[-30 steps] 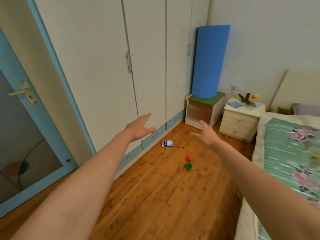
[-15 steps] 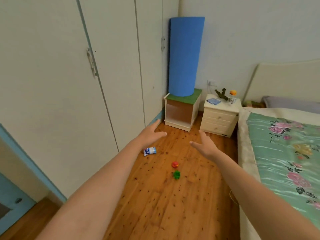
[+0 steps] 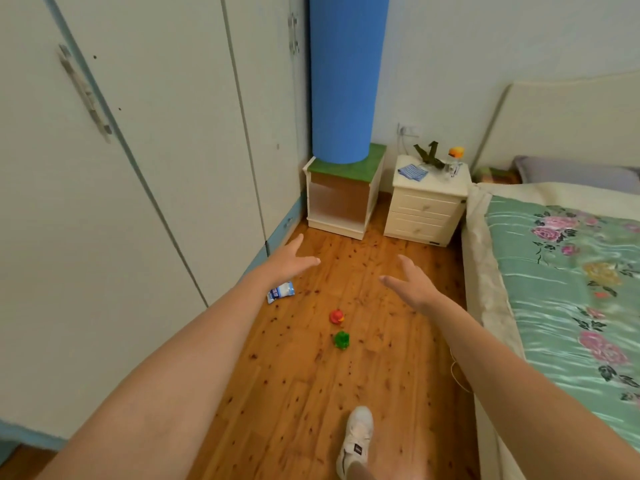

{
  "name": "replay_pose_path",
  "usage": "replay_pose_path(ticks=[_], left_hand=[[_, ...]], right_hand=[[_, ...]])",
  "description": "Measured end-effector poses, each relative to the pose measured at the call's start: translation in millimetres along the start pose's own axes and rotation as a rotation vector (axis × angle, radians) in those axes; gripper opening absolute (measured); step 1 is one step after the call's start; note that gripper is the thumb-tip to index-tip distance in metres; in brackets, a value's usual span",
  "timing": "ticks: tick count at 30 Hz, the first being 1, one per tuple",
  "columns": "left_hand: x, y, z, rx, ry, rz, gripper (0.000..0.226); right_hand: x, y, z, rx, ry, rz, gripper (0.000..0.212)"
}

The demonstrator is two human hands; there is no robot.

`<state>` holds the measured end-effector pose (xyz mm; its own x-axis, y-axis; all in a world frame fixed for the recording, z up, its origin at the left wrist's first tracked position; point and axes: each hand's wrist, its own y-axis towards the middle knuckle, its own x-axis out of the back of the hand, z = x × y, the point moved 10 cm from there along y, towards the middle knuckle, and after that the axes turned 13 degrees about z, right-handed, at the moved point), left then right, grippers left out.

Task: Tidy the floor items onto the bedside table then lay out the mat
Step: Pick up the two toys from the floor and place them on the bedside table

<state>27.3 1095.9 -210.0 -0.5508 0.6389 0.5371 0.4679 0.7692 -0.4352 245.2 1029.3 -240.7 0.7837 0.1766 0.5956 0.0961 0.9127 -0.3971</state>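
On the wooden floor lie a small blue-and-white packet (image 3: 281,292), a red toy (image 3: 336,316) and a green toy (image 3: 341,339). My left hand (image 3: 289,262) reaches forward above the packet, fingers spread, holding nothing. My right hand (image 3: 412,285) is stretched out right of the toys, open and empty too. The cream bedside table (image 3: 427,206) stands by the bed, with a blue cloth, a dark green object and a glass on top. A rolled blue mat (image 3: 347,74) stands upright on a green-topped cabinet (image 3: 343,199).
White wardrobe doors (image 3: 145,161) line the left side. The bed (image 3: 571,289) with a green floral cover fills the right. My white shoe (image 3: 356,438) steps on the floor between them. A wall socket with a cable sits behind the bedside table.
I have moved forward into the room; the toys, packet and bedside table appear closer, and the door at the left has left view. Both hands stay open and outstretched.
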Motion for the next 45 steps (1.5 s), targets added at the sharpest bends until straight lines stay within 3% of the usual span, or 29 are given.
replay_pose_path(ticks=[14, 29, 40, 45], left_hand=[[42.6, 254.9, -55.0, 0.053, 0.084, 0.105, 0.079], [36.6, 414.2, 9.6, 0.175, 0.108, 0.271, 0.073], [28.6, 508.0, 60.3, 0.215, 0.303, 0.468, 0.074], [2.4, 556.0, 91.5, 0.223, 0.380, 0.472, 0.077]], right_hand=[[89.3, 230.3, -31.1, -0.105, -0.005, 0.064, 0.071], [60.7, 362.7, -83.5, -0.272, -0.031, 0.211, 0.077], [26.8, 436.5, -108.6, -0.364, 0.008, 0.269, 0.078], [-3.8, 475.7, -143.1, -0.366, -0.028, 0.332, 0.076]])
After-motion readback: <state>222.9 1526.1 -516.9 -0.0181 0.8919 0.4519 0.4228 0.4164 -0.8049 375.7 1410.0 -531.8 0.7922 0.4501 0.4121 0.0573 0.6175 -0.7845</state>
